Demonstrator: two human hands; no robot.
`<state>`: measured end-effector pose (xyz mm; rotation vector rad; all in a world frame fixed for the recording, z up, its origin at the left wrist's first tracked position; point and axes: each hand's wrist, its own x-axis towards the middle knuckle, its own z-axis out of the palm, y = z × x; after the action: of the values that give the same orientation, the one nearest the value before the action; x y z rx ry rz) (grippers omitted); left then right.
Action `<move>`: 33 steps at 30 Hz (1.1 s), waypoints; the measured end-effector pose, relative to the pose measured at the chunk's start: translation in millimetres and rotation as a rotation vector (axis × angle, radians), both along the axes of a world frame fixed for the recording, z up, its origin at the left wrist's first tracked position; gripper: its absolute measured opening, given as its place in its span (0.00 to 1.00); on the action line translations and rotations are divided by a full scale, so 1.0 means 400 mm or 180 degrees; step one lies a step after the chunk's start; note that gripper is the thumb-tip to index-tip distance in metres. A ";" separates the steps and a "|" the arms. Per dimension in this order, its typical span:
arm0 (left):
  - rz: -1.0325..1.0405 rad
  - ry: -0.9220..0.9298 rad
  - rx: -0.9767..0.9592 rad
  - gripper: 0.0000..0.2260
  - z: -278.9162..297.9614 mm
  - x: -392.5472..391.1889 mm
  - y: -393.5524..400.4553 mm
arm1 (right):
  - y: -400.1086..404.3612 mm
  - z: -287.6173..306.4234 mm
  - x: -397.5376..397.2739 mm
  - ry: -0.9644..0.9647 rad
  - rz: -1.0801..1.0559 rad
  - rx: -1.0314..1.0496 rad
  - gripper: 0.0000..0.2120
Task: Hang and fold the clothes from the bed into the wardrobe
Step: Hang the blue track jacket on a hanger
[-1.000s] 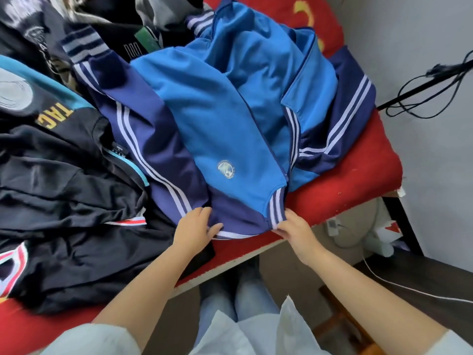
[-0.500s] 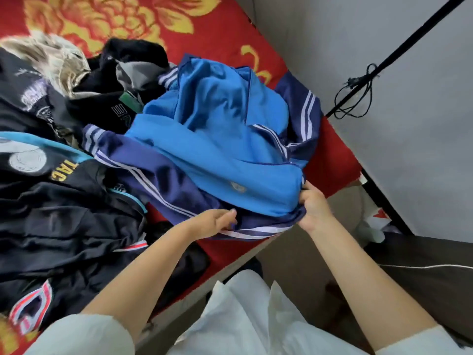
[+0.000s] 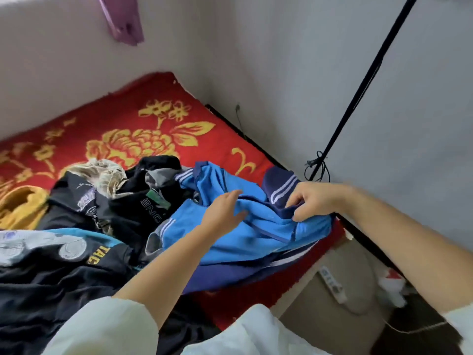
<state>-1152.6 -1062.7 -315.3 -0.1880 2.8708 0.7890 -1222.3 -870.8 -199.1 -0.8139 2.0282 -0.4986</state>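
1. Clothes sit in one heap on the bed (image 3: 158, 116), which has one red cover with a gold flower print and stands in a corner between two pale walls.
2. Black garments (image 3: 51, 272): cannot count exactly, at least two, bunched on the left of the heap. One has gold letters and a teal edge, another white lettering.
3. Blue track jacket (image 3: 230, 242): one, bright blue with navy panels and white stripes, crumpled at the bed's near right edge, touching the black pile.
4. Yellow garment (image 3: 20, 208): one, at the far left edge of the heap.
5. Beige patterned piece (image 3: 105, 172): one, at the back of the heap.
6. Hands: two. Right hand (image 3: 311, 201) has fingers curled round a fold of navy and blue jacket fabric. Left hand (image 3: 225, 211) has fingers straight and spread, flat on the jacket.
7. Black cord (image 3: 358, 98): one, running diagonally down the right wall, knotted near the bed.
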 end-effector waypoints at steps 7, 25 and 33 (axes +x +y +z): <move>-0.0555 0.0119 0.0505 0.48 0.161 -0.036 0.008 | -0.045 0.269 0.017 0.0617 0.0401 -0.0887 0.09; -0.0630 0.0356 0.0358 0.09 0.379 0.061 -0.095 | -0.031 0.377 0.061 0.2492 0.0133 -0.2808 0.12; -0.0785 0.0450 0.0292 0.17 0.384 0.097 -0.112 | -0.013 0.391 0.080 0.2808 0.0220 -0.2971 0.11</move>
<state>-1113.9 -1107.4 -161.6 0.2378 2.8998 0.9138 -1190.2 -876.0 -42.5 -1.9104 2.5028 -1.2506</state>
